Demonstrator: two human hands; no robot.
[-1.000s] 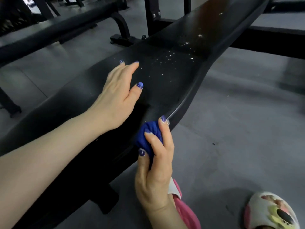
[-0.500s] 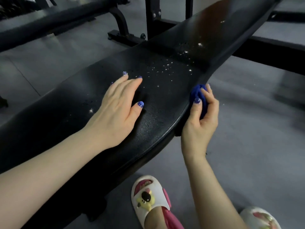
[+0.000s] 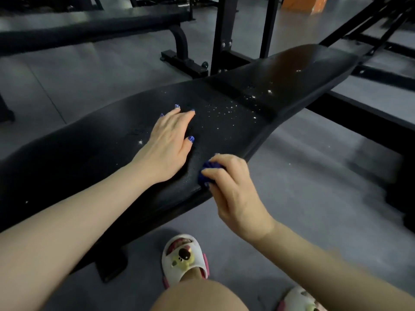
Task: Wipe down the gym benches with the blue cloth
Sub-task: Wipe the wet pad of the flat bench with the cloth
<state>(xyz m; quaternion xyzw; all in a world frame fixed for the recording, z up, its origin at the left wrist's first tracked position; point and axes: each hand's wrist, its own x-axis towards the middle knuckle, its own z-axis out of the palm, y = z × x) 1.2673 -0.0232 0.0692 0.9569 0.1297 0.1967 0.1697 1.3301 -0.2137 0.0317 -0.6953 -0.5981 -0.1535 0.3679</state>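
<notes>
A long black padded gym bench point(image 3: 112, 140) runs from the lower left to the upper right, with glinting droplets point(image 3: 224, 108) scattered on its middle. My left hand point(image 3: 168, 144) lies flat on the pad with its fingers straight. My right hand point(image 3: 231, 187) grips a balled-up blue cloth point(image 3: 207, 173) and holds it against the near edge of the pad, just right of my left hand. Most of the cloth is hidden under my fingers.
A second black bench point(image 3: 89, 25) stands at the back left on a curved leg point(image 3: 182, 41). Black rack uprights point(image 3: 222, 34) rise behind the bench. A black floor rail point(image 3: 359, 117) runs along the right. My slippered feet point(image 3: 184, 257) stand on the grey floor below. An orange box point(image 3: 303, 3) sits far back.
My right hand has carried the cloth along the bench's near side, up to the right and then back onto the pad's near edge beside my left hand. My left hand stays flat.
</notes>
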